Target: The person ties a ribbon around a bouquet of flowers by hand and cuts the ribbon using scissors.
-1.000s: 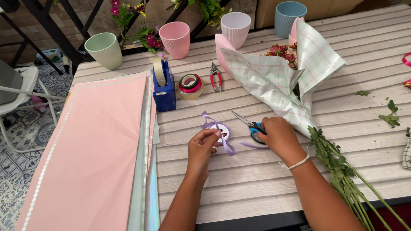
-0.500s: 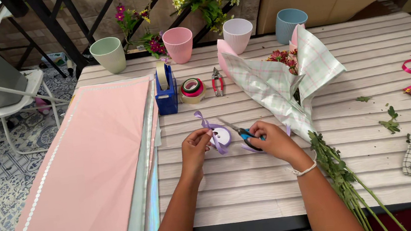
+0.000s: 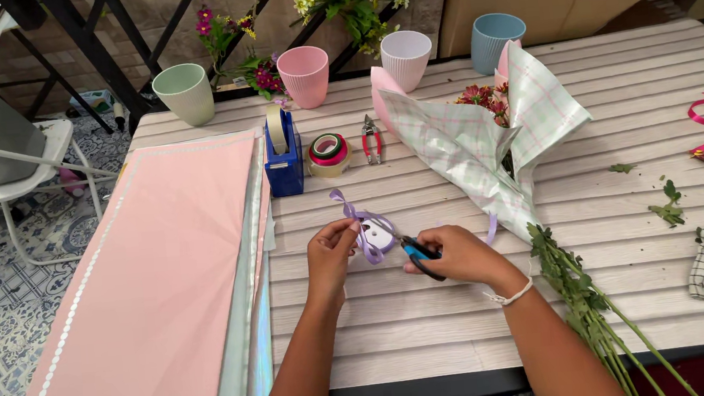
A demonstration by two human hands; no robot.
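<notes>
Head view: the left hand pinches a lilac ribbon above the slatted table, the ribbon spool partly hidden behind it, while the right hand grips blue-handled scissors, blades barely discernible.

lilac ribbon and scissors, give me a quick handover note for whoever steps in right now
Left hand pinches the thin lilac ribbon above its small white spool.
Right hand holds the blue-handled scissors, blades at the ribbon.
The flower bouquet in pale checked wrapping paper lies on the white slatted table, wrapped but with no ribbon tied on it.
Whether the ribbon is cut through cannot be told.
</notes>
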